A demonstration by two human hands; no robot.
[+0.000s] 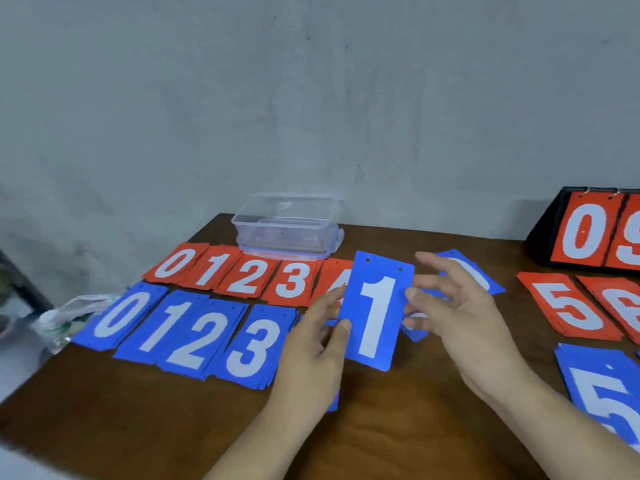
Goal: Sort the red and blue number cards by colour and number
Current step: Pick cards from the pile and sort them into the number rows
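Observation:
My left hand [317, 344] holds a blue "1" card [375, 311] upright above the table, thumb on its lower left face. My right hand [460, 317] is beside the card with fingers spread, one fingertip at the card's right edge. Loose blue cards [476, 273] lie under and behind that hand. Red piles 0 to 4 [242, 277] form the back row, the 4 partly hidden by the held card. Blue piles 0 to 3 [187, 336] lie in front of them. At the right are red 5 [568, 308] and 6 [623, 306] piles and a blue 5 pile [602, 393].
A clear plastic box [287, 225] stands on its lid behind the red row. A black flip scoreboard [588, 232] showing red 0 and 9 stands at the back right. A plastic bag [65, 318] hangs off the brown table's left edge [45, 382]. A grey wall is behind.

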